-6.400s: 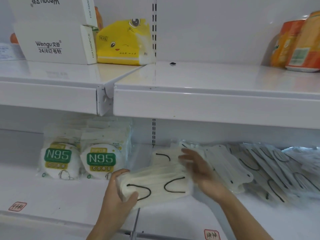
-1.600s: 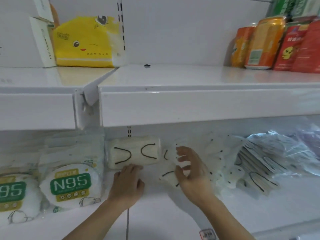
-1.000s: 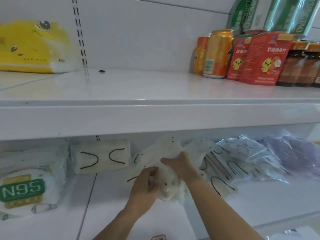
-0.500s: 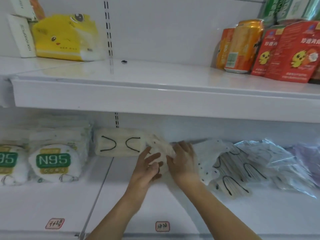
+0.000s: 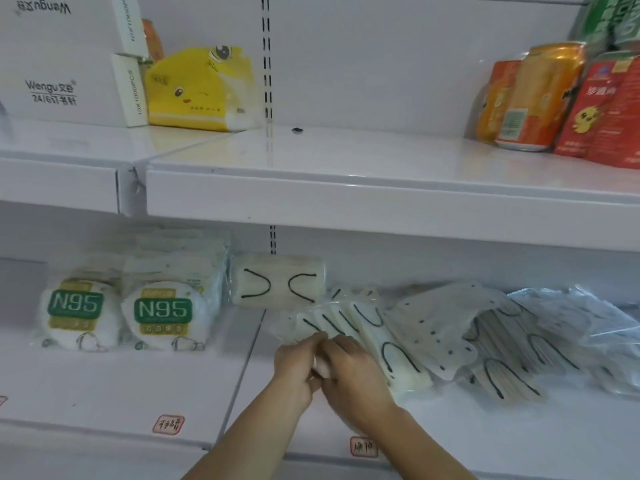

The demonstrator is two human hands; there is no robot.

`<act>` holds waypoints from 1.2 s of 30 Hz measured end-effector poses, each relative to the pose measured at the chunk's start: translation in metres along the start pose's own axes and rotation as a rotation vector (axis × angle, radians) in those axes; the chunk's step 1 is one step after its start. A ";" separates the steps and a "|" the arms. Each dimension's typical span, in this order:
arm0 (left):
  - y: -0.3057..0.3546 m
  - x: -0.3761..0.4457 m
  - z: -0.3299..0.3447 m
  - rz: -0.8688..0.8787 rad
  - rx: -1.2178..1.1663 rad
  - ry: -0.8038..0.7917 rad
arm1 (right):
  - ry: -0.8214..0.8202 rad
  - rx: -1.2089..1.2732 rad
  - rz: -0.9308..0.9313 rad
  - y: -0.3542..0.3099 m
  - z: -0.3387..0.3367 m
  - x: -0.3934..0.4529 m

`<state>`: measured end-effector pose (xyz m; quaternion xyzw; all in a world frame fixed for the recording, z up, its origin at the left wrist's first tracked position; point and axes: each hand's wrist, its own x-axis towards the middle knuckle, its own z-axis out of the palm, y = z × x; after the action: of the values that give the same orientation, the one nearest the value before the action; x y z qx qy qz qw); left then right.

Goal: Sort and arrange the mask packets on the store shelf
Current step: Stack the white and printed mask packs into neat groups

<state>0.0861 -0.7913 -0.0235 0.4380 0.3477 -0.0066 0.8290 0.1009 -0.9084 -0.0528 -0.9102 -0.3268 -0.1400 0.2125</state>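
Observation:
On the lower shelf (image 5: pixel 131 382), my left hand (image 5: pixel 298 368) and my right hand (image 5: pixel 349 372) meet, both closed on the near end of a fan of cream mask packets (image 5: pixel 349 323) with black ear loops. Behind them a tidy stack of cream mask packets (image 5: pixel 278 284) stands against the back wall. Two stacks of N95 mask packets (image 5: pixel 162 311) stand to the left. To the right lie loose cream and clear-wrapped mask packets (image 5: pixel 502 344) in a jumble.
The upper shelf (image 5: pixel 346 188) overhangs the masks. On it stand white Wengu boxes (image 5: pixel 65 64), a yellow tissue pack (image 5: pixel 201 91), orange cans (image 5: pixel 540 98) and red cartons (image 5: pixel 609 109). Red price stamps (image 5: pixel 363 446) mark the lower shelf's front edge.
My hands have drawn the gathered cream packets forward from beside the stacked bundle and now hold them fanned near the shelf front. The view shifted right.

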 end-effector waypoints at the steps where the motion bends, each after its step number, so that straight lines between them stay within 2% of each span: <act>1: 0.002 0.003 0.002 -0.005 0.008 0.021 | -0.030 0.053 0.006 0.001 -0.005 -0.001; 4: 0.004 0.006 0.003 0.014 0.065 0.033 | -0.043 0.270 0.026 0.001 -0.024 -0.009; 6: 0.004 0.006 0.003 0.029 0.094 0.015 | 0.129 0.315 0.117 0.006 -0.034 -0.015; 8: 0.003 0.006 0.003 0.039 0.101 0.012 | 0.341 0.147 0.245 0.023 -0.038 -0.018; 9: 0.003 0.006 0.003 0.041 0.102 0.016 | 0.315 0.069 0.335 0.034 -0.039 -0.019; 11: 0.003 0.006 0.003 0.052 0.110 0.022 | 0.078 0.022 0.516 0.045 -0.039 -0.019; 12: 0.002 0.007 0.002 0.058 0.114 0.022 | -0.014 0.040 0.541 0.046 -0.037 -0.020; 14: 0.001 0.008 0.002 0.053 0.107 -0.004 | -0.031 0.059 0.464 0.044 -0.028 -0.020; 19: -0.002 0.005 0.000 0.052 0.002 -0.132 | 0.092 0.080 0.380 0.021 -0.010 -0.019; 26: -0.008 0.010 0.003 0.171 0.062 -0.009 | 0.097 0.238 0.293 0.008 -0.013 -0.020; 32: 0.000 0.007 -0.024 0.222 -0.007 -0.035 | 0.010 0.206 0.378 0.038 -0.037 -0.009; 34: 0.010 0.004 -0.037 0.228 -0.084 -0.088 | 0.103 0.243 0.400 0.033 -0.039 -0.010; 36: 0.019 0.001 -0.049 0.216 -0.155 -0.149 | 0.304 0.327 0.445 0.017 -0.039 -0.012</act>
<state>0.0650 -0.7431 -0.0287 0.4059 0.2356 0.0771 0.8796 0.0987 -0.9449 -0.0287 -0.8818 -0.1024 -0.1700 0.4279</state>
